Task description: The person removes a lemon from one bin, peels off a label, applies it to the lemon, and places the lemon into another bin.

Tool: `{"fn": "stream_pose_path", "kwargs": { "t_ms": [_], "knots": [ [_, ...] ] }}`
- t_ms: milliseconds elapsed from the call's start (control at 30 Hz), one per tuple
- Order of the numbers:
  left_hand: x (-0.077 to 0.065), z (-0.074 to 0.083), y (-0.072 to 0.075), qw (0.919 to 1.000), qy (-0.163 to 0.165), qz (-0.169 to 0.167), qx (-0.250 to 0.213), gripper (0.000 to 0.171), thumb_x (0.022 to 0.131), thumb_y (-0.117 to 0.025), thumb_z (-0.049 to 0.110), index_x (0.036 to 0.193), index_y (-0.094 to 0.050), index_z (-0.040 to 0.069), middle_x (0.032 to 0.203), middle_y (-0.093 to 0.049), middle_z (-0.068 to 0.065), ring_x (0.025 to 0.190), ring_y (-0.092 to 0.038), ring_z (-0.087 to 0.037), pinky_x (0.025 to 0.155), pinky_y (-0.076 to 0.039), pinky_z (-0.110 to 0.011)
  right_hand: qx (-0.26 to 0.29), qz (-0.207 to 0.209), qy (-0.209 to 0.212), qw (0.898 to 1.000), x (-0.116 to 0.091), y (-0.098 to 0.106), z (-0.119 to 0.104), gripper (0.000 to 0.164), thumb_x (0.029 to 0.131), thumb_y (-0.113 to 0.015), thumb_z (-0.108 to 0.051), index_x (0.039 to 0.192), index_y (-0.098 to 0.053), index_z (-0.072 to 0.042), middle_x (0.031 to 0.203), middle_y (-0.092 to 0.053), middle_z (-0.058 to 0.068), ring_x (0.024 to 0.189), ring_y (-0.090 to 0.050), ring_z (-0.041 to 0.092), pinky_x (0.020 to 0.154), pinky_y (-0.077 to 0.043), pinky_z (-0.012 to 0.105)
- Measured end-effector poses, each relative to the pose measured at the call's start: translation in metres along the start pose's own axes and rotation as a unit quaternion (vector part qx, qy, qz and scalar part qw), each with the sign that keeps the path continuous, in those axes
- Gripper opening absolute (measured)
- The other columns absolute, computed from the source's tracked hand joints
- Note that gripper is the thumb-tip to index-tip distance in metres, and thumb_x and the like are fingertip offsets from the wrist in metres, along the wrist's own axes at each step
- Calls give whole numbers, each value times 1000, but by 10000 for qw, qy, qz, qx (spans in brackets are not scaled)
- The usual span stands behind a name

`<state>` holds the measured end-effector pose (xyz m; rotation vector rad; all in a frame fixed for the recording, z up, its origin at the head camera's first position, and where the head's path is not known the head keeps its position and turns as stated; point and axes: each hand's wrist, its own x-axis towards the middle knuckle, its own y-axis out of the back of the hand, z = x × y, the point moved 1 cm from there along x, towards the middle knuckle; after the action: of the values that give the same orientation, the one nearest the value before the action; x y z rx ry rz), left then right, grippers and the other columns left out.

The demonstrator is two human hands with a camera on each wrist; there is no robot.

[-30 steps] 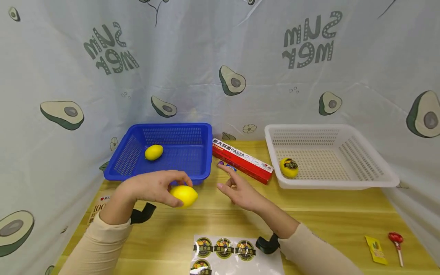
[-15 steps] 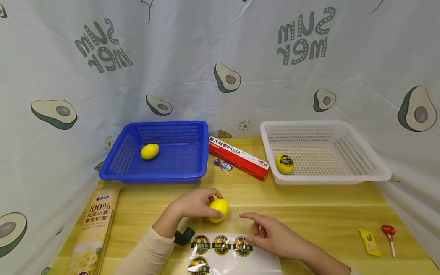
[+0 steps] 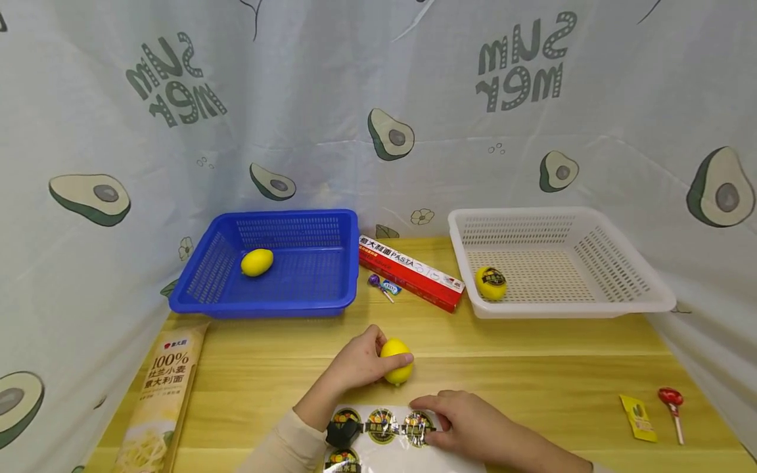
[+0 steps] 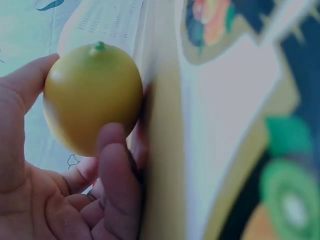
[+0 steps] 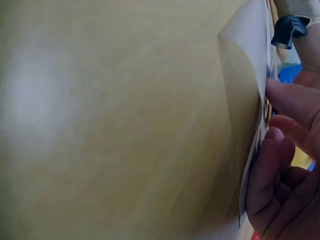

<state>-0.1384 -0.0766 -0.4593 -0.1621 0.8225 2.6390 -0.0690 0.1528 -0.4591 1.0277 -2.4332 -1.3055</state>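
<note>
My left hand (image 3: 357,362) grips a yellow lemon (image 3: 397,362) above the table, just behind the sticker sheet. In the left wrist view the lemon (image 4: 92,105), with a green nub at its end, sits between thumb and fingers. A clear-backed sheet (image 3: 396,453) carries several round fruit-label stickers (image 3: 381,426). My right hand (image 3: 473,424) rests at its right side, index finger and thumb apart at the edge of the rightmost top sticker (image 3: 417,428). In the right wrist view the fingers (image 5: 265,165) curl close to the sheet (image 5: 245,55), whose corner lifts off the table.
A blue basket (image 3: 266,307) holding another lemon (image 3: 257,262) stands back left. Back right, a white basket (image 3: 568,307) holds a labelled lemon (image 3: 491,284). Around lie a pasta box (image 3: 411,272), a pasta packet (image 3: 160,401), lollipops (image 3: 672,407) and a yellow sachet (image 3: 638,418).
My left hand has carried the lemon from beside the blue basket rightward and toward me. My right hand has come back from the table's middle down onto the sticker sheet.
</note>
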Motion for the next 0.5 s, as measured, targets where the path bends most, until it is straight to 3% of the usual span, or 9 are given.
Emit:
{"fn": "stream_pose_path", "kwargs": {
  "t_ms": [500],
  "knots": [
    [0, -3, -1, 9998, -93, 97, 110, 51, 85, -75, 60, 101, -56, 16, 82, -64, 2, 71, -57, -15, 62, -45, -29, 161, -229, -224, 9994, 7, 1, -2, 23, 91, -77, -32, 111, -66, -31, 69, -45, -18, 60, -38, -5, 55, -34, 17]
  ]
}}
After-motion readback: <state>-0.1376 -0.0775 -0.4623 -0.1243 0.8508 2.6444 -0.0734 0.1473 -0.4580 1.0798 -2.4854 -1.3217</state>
